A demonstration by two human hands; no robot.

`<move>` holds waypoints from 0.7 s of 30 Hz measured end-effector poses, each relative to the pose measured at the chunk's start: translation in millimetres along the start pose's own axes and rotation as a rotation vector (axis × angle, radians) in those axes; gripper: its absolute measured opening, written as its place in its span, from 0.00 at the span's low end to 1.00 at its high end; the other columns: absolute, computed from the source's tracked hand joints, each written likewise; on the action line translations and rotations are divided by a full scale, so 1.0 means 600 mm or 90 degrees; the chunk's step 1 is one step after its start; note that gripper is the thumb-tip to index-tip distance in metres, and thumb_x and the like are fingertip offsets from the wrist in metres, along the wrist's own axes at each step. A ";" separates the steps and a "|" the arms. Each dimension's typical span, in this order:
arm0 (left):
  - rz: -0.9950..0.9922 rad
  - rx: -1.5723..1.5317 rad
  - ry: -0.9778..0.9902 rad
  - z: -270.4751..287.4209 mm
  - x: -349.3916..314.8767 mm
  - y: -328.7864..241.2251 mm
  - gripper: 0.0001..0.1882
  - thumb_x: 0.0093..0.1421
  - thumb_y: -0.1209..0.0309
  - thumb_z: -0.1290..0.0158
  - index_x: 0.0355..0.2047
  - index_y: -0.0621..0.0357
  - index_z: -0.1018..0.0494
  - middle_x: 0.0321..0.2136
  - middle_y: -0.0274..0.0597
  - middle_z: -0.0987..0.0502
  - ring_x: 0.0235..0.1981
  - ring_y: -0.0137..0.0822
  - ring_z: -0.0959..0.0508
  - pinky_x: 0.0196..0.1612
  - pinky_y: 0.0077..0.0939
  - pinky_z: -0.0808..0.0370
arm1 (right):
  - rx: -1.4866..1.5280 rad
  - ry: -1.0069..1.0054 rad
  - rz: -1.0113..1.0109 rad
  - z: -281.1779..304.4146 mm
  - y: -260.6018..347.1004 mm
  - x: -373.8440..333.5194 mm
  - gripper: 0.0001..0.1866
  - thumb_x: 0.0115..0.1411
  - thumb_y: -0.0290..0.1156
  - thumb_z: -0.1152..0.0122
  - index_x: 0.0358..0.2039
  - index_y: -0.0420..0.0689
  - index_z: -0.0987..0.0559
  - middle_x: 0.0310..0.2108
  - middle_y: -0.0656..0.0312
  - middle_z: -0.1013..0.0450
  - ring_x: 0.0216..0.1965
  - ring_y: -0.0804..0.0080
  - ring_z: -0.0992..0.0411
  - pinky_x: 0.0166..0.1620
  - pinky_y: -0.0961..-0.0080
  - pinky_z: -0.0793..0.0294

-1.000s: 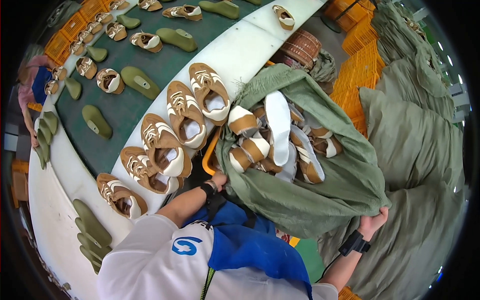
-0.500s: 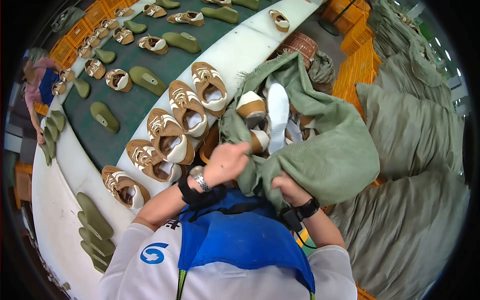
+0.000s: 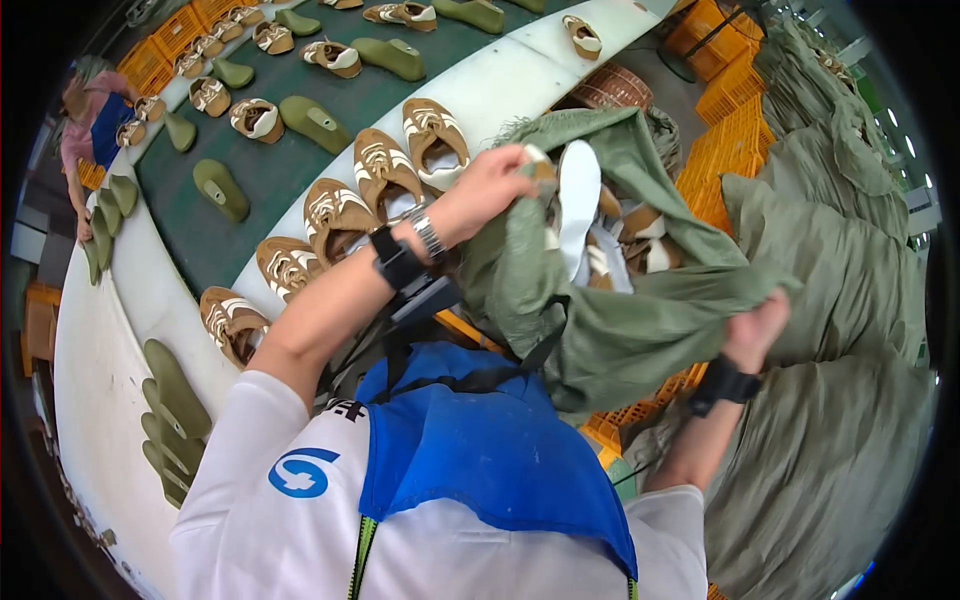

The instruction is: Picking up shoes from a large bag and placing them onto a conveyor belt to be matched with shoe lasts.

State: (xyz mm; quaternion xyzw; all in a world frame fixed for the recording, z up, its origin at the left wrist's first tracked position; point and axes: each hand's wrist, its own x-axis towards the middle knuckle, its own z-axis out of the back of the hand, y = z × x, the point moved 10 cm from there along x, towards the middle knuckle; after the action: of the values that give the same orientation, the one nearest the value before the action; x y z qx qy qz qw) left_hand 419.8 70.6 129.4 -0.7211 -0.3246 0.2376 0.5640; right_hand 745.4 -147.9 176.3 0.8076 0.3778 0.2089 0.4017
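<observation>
A green cloth sack (image 3: 640,320) lies open in front of me with several brown and white shoes (image 3: 585,215) inside. My left hand (image 3: 490,185) reaches into the sack's mouth and is closed on a shoe and the sack's edge near the top. My right hand (image 3: 755,325) grips the sack's right rim. Both wrists wear black bands. A row of brown and white shoes (image 3: 385,165) stands on the white ledge (image 3: 500,85) just left of the sack.
A dark green conveyor belt (image 3: 270,165) carries shoes and green shoe lasts (image 3: 220,190). More green lasts (image 3: 170,410) lie at lower left. Orange crates (image 3: 725,85) and full green sacks (image 3: 850,260) stand on the right. Another person (image 3: 90,120) works at the far left.
My left hand rose from the sack's lower edge into its mouth. My right hand moved back out to the sack's right rim, and the sack is pulled up and open.
</observation>
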 end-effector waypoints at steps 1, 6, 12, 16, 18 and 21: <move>-0.053 -0.057 0.022 -0.007 0.019 -0.025 0.06 0.49 0.79 0.48 0.23 0.56 0.34 0.23 0.26 0.32 0.25 0.19 0.36 0.29 0.14 0.37 | 0.025 0.010 0.028 -0.008 0.056 0.013 0.10 0.52 0.22 0.55 0.32 0.35 0.26 0.34 0.55 0.27 0.36 0.65 0.28 0.43 0.67 0.27; -0.039 -0.036 0.026 -0.029 0.049 -0.033 0.05 0.52 0.79 0.51 0.25 0.55 0.35 0.23 0.26 0.34 0.26 0.18 0.35 0.29 0.15 0.35 | -0.109 -0.060 0.185 0.008 0.137 0.048 0.13 0.55 0.24 0.55 0.38 0.32 0.26 0.39 0.51 0.27 0.39 0.61 0.27 0.45 0.66 0.27; -0.003 0.414 0.240 -0.046 -0.088 0.140 0.10 0.46 0.74 0.51 0.20 0.58 0.43 0.15 0.42 0.41 0.19 0.34 0.40 0.24 0.31 0.39 | -0.146 -0.108 -0.167 -0.009 -0.192 -0.061 0.11 0.48 0.20 0.50 0.35 0.39 0.27 0.31 0.65 0.29 0.32 0.73 0.32 0.40 0.78 0.31; 0.024 0.401 0.139 0.015 -0.114 0.134 0.11 0.47 0.73 0.48 0.22 0.60 0.42 0.16 0.41 0.40 0.20 0.34 0.38 0.25 0.30 0.38 | 0.013 0.190 -0.130 -0.141 -0.085 -0.125 0.18 0.52 0.26 0.59 0.41 0.31 0.28 0.43 0.47 0.28 0.47 0.54 0.30 0.53 0.60 0.33; 0.027 0.388 0.129 0.022 -0.123 0.141 0.11 0.48 0.73 0.49 0.23 0.60 0.41 0.16 0.41 0.40 0.19 0.35 0.38 0.25 0.30 0.37 | 0.052 0.110 -0.207 -0.150 -0.158 -0.158 0.16 0.50 0.26 0.55 0.38 0.36 0.26 0.40 0.51 0.27 0.44 0.58 0.29 0.52 0.61 0.32; 0.002 0.419 0.132 0.018 -0.143 0.152 0.13 0.49 0.71 0.48 0.33 0.59 0.39 0.15 0.47 0.36 0.19 0.44 0.33 0.25 0.35 0.35 | -0.193 -0.038 -0.232 -0.085 -0.314 -0.141 0.04 0.49 0.20 0.51 0.27 0.42 0.30 0.28 0.67 0.32 0.29 0.77 0.35 0.37 0.79 0.34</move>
State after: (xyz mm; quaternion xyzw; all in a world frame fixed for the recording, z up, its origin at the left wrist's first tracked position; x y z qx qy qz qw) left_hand 372.4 0.5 36.7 -0.5211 -0.1708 0.2560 0.7961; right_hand 576.2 -114.6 51.6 0.6625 0.4694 0.1636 0.5603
